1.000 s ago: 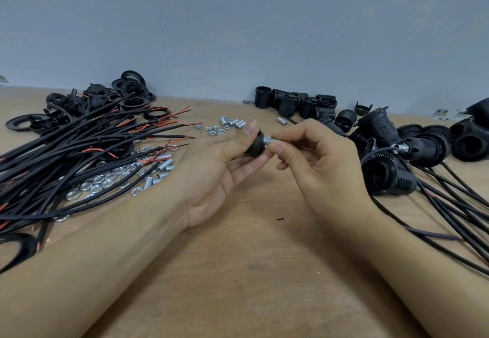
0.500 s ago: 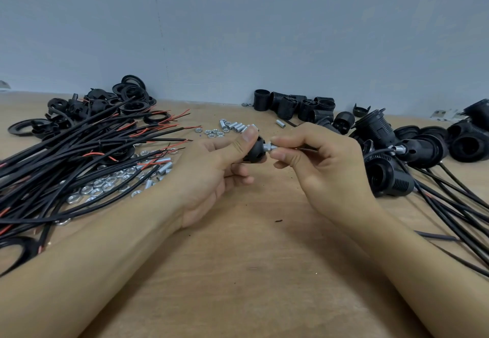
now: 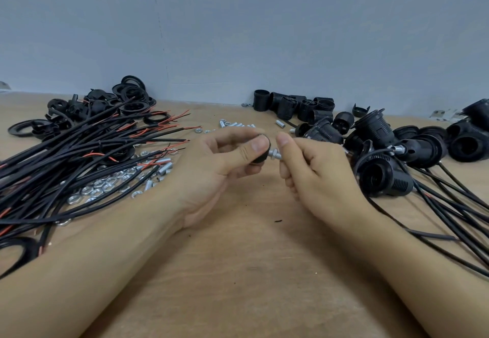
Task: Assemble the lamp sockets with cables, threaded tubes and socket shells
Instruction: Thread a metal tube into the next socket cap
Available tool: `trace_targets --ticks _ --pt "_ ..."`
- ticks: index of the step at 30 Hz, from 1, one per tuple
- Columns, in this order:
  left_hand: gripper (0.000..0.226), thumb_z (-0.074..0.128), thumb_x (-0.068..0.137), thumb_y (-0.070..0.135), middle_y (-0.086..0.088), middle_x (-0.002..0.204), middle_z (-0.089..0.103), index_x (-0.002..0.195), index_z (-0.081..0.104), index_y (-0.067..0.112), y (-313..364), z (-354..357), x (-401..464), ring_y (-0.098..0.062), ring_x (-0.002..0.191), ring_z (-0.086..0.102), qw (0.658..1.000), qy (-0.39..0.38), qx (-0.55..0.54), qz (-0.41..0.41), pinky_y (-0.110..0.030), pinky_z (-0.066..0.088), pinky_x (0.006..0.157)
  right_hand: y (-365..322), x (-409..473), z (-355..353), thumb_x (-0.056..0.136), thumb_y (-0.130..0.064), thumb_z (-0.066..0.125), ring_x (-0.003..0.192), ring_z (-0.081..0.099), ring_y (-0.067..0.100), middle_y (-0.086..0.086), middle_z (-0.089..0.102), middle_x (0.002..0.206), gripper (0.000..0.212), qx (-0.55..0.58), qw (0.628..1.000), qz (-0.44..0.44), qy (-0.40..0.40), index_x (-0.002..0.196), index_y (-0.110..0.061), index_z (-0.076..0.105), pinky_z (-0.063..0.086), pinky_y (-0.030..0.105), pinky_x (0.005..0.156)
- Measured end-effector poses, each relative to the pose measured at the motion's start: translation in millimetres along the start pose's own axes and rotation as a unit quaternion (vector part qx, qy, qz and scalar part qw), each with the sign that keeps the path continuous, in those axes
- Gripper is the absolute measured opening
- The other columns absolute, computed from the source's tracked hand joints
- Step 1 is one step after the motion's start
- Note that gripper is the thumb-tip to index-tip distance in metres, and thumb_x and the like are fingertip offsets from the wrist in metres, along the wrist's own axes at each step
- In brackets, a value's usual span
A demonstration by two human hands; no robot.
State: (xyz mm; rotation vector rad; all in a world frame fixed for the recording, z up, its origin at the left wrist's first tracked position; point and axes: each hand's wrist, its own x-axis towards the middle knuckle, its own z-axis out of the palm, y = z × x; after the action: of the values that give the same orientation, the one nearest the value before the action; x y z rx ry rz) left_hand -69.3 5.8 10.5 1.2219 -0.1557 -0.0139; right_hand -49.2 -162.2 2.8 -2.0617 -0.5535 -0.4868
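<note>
The left hand (image 3: 211,168) gripped a black socket cap (image 3: 260,156) while right-hand fingers (image 3: 284,140) pinched its threaded tube (image 3: 275,155), likely still needing tightening.

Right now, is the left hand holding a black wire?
No, the left hand grips a black socket cap with a threaded tube.

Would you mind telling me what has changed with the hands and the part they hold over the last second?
The left hand has turned the small black socket cap, its thumb now lying across the front. The right hand has eased its fingertips back, exposing more of the silver threaded tube, which it still pinches. The black cables with red ends, the silver hex nuts and the assembled black sockets lie as before.
</note>
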Motion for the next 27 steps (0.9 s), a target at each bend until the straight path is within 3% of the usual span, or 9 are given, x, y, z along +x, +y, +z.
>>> trace_targets --ticks 3,6,11,13,16,20,22,24,27 --pt "0.046 0.075 0.061 0.031 -0.009 0.088 0.069 0.098 0.072 0.005 0.2 -0.3 1.9 -0.019 0.079 0.065 0.999 0.033 0.007 0.003 -0.025 0.058 0.076 -1.3 -0.2 1.2 0.097 -0.059 0.04 0.049 0.055 0.011 -0.004 0.061 0.056 0.056 0.046 0.998 0.051 0.003 0.067 -0.017 0.061 0.051 0.04 0.055" --pt "0.047 0.072 0.066 0.03 -0.011 0.091 0.07 0.102 0.072 0.001 1.3 -1.1 1.0 -0.019 0.08 0.066 0.999 0.031 0.011 -0.006 -0.023 0.057 0.073 0.6 -0.3 -0.3 0.094 -0.054 0.05 0.063 0.061 0.011 -0.007 0.065 0.071 0.027 0.046 0.998 0.021 -0.038 0.083 -0.031 0.061 0.053 0.042 0.06" --pt "0.051 0.073 0.065 0.028 -0.012 0.09 0.071 0.107 0.07 -0.002 1.4 0.6 0.8 -0.021 0.08 0.066 0.999 0.031 -0.012 0.002 -0.025 0.057 0.073 -1.0 -1.5 5.7 0.096 -0.06 0.037 0.042 0.049 0.005 0.006 0.054 0.049 0.059 0.086 0.994 0.059 -0.024 0.064 -0.015 0.059 0.038 0.019 0.047" --pt "0.051 0.072 0.067 0.028 -0.013 0.092 0.07 0.108 0.07 -0.002 1.9 -0.2 1.5 -0.021 0.081 0.066 0.999 0.039 -0.006 0.002 -0.025 0.057 0.074 -2.5 -1.2 4.8 0.095 -0.064 0.035 0.046 0.052 0.007 0.003 0.058 0.054 0.055 0.093 0.992 0.072 -0.045 0.07 -0.023 0.06 0.039 0.02 0.048" --pt "0.049 0.072 0.067 0.028 -0.011 0.091 0.07 0.106 0.07 -0.001 1.7 -0.8 1.3 -0.02 0.081 0.065 1.0 0.029 0.002 0.002 -0.025 0.057 0.074 -1.4 -1.8 4.6 0.101 -0.043 0.047 0.051 0.052 0.012 0.008 0.058 0.06 0.031 0.119 0.99 0.041 -0.061 0.077 -0.026 0.058 0.039 0.02 0.047" --pt "0.05 0.075 0.061 0.033 -0.01 0.089 0.071 0.101 0.072 0.002 -0.4 0.4 0.8 -0.019 0.08 0.066 1.0 0.029 0.005 0.008 -0.025 0.056 0.073 -2.6 -1.9 4.9 0.095 -0.06 0.037 0.039 0.049 0.013 0.009 0.056 0.046 0.062 0.13 0.986 0.087 -0.051 0.063 -0.011 0.057 0.041 0.022 0.044" --pt "0.045 0.073 0.065 0.031 -0.011 0.091 0.071 0.1 0.073 0.004 -0.3 -1.1 1.6 -0.021 0.082 0.066 0.999 0.033 0.005 0.003 -0.025 0.057 0.074 -3.1 -1.1 3.5 0.093 -0.06 0.045 0.041 0.054 0.012 0.007 0.062 0.053 0.05 0.125 0.987 0.079 -0.056 0.074 -0.016 0.061 0.044 0.026 0.048" --pt "0.041 0.072 0.069 0.029 -0.014 0.094 0.071 0.1 0.072 0.003 0.4 -3.0 1.9 -0.022 0.085 0.067 1.0 0.03 0.0 -0.001 -0.025 0.057 0.074 -3.1 -0.6 2.7 0.097 -0.04 0.057 0.044 0.055 0.01 0.006 0.063 0.057 0.025 0.13 0.989 0.048 -0.059 0.083 -0.019 0.06 0.045 0.025 0.049" --pt "0.04 0.072 0.07 0.029 -0.011 0.089 0.07 0.099 0.072 0.003 1.0 -2.2 1.2 -0.021 0.082 0.067 1.0 0.015 -0.002 0.002 -0.024 0.056 0.072 -2.6 -1.4 4.6 0.099 -0.043 0.05 0.039 0.05 0.015 0.01 0.058 0.048 0.041 0.171 0.981 0.065 -0.059 0.07 -0.016 0.058 0.04 0.02 0.042"
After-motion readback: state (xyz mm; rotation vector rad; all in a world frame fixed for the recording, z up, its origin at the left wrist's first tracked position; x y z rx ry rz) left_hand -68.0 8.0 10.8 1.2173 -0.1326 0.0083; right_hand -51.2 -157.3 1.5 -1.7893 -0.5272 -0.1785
